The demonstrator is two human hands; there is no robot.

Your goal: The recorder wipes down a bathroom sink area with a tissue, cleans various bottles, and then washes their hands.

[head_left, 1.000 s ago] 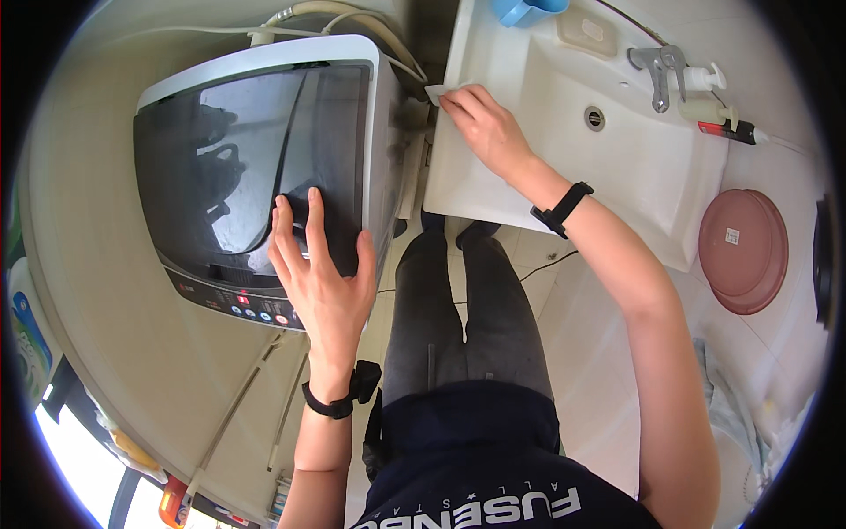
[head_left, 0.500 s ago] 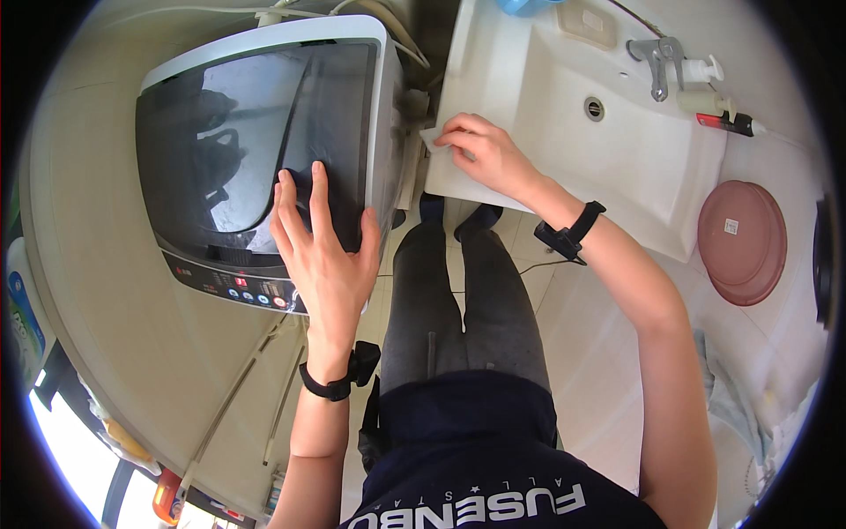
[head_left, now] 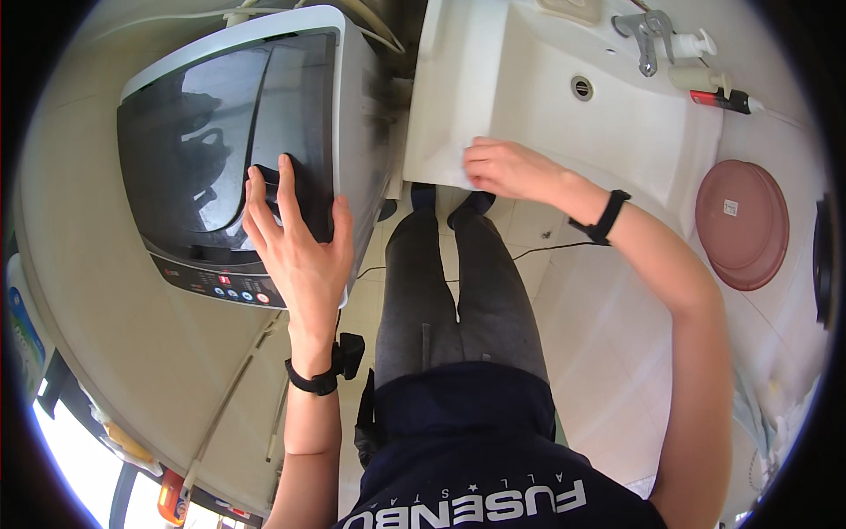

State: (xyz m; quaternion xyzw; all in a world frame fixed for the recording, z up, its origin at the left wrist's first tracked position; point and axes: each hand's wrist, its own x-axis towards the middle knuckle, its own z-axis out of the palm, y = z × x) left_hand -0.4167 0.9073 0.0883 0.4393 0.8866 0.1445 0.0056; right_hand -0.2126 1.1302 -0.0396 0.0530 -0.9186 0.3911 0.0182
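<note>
My left hand [head_left: 298, 251] lies with fingers spread on the dark lid of a top-loading washing machine [head_left: 351, 132]. Its fingertips are beside the lid's dark grip [head_left: 269, 176], and nothing is held in it. Over the front edge of a white washbasin [head_left: 463, 97], my right hand [head_left: 511, 167] is closed in a pinch. Between its fingers is a thin white wipe or tissue [head_left: 448, 167], slightly blurred and pale against the basin. Whether it is cloth or paper I cannot tell.
A chrome faucet [head_left: 648, 40], pump bottles [head_left: 692, 44] and a red-and-black tube [head_left: 718, 100] stand at the basin's right rim. Reddish-brown plastic basins [head_left: 742, 225] lean at the right. My legs [head_left: 458, 291] are below, with a black cable [head_left: 551, 249] on the floor.
My right hand has moved right along the basin's front edge with the white wipe, its fingers now closer together. My left hand stays on the lid; the whole view has shifted slightly.
</note>
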